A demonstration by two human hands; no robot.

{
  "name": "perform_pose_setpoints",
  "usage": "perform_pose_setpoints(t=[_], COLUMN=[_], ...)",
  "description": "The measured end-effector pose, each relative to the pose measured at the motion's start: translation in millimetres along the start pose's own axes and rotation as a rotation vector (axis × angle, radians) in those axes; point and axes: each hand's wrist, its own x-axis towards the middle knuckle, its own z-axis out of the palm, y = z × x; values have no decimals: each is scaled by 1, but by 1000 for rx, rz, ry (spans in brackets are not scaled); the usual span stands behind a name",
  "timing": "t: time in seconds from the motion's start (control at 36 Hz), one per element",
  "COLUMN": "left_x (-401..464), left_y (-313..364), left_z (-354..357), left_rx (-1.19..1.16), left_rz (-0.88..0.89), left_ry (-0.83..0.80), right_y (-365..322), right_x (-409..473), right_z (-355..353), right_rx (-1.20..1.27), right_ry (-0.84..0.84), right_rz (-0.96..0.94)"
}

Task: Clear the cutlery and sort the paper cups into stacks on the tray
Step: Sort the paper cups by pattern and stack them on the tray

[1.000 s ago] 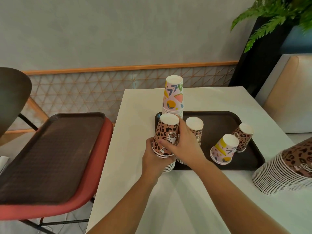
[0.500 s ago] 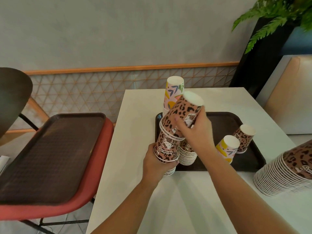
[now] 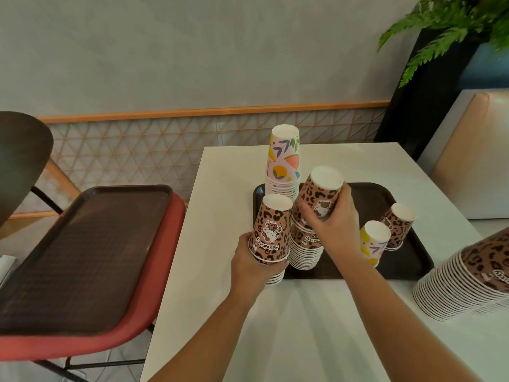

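A dark tray (image 3: 369, 194) lies on the white table (image 3: 316, 326). My left hand (image 3: 253, 268) grips a short stack of upside-down leopard-print cups (image 3: 271, 230) at the tray's near left corner. My right hand (image 3: 333, 224) holds a tilted leopard-print cup (image 3: 316, 197) over a taller leopard stack (image 3: 305, 252) standing on the tray. Behind them rises a tall stack of pink patterned cups (image 3: 283, 161). To the right on the tray stand a single pink and yellow cup (image 3: 373, 241) and a single leopard cup (image 3: 398, 224), both upside down. No cutlery is in view.
A long stack of leopard cups (image 3: 465, 282) lies on its side at the table's right edge. A second dark tray (image 3: 82, 252) rests on a red chair (image 3: 154, 304) to the left. A plant (image 3: 451, 26) and a dark planter stand at the back right.
My right hand lifted a leopard cup from the stack my left hand holds and carried it right, onto the taller leopard stack. My left hand stayed where it was.
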Motion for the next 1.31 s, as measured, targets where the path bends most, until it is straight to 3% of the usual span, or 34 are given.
perform_pose_setpoints(t=[0.14, 0.28, 0.39, 0.5, 0.61, 0.97, 1.19, 1.31], left_x=[-2, -3, -3, -1, -2, -7, -7, -7], left_y=[3, 7, 9, 8, 7, 7, 11, 15], left_z=[0, -1, 0, 1, -2, -1, -2, -2], left_rx=[-10, -19, -56, -66, -50, -23, 29, 14], left_rz=[17, 34, 38, 48, 56, 104, 101, 97], left_ry=[5, 5, 9, 7, -14, -45, -8, 9], right_y=[10, -10, -36, -46, -46, -53, -65, -53], right_x=[-6, -10, -19, -28, -30, -14, 20, 30], right_z=[6, 3, 6, 16, 21, 4, -36, -42], right_rx=[-16, -1, 116, 150, 150, 254, 287, 215], right_ry=[-77, 76, -117, -322, -351, -215, 132, 182], right_rz=[13, -147, -188, -94, -50, -45, -127, -144])
